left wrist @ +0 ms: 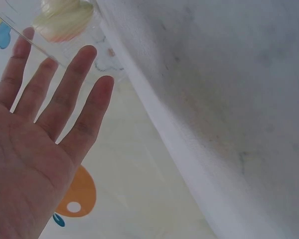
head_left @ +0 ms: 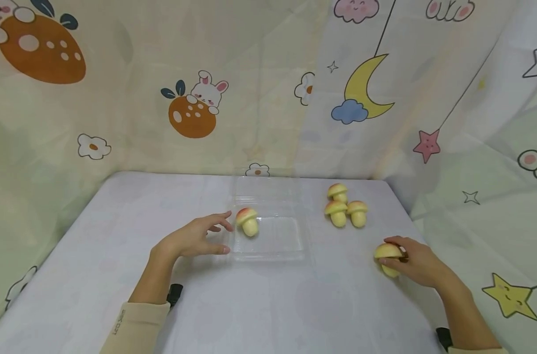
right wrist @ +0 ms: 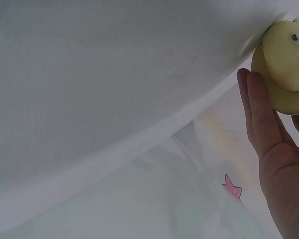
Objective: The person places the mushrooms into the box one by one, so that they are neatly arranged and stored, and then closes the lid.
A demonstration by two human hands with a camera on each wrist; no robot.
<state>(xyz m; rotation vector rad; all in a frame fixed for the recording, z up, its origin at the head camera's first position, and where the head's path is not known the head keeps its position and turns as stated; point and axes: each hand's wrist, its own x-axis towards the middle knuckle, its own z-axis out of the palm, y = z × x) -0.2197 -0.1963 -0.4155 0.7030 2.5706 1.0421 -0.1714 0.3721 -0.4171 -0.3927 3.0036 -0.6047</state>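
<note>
A clear plastic container (head_left: 268,253) lies open mid-table with one toy mushroom (head_left: 248,221) inside, near its left side. My left hand (head_left: 223,234) rests flat on the table with straight fingers, touching the container's left edge; in the left wrist view the palm (left wrist: 55,104) is spread below that mushroom (left wrist: 62,17). My right hand (head_left: 394,256) grips another yellow mushroom (head_left: 386,251) on the table at the right. The right wrist view shows its stem end (right wrist: 286,62) against my fingers (right wrist: 259,114).
Three more mushrooms (head_left: 344,206) stand grouped behind my right hand, right of the container. The white table (head_left: 118,221) is walled in by cartoon-print curtains (head_left: 193,108) at the back and both sides. Its right edge is close to my right hand.
</note>
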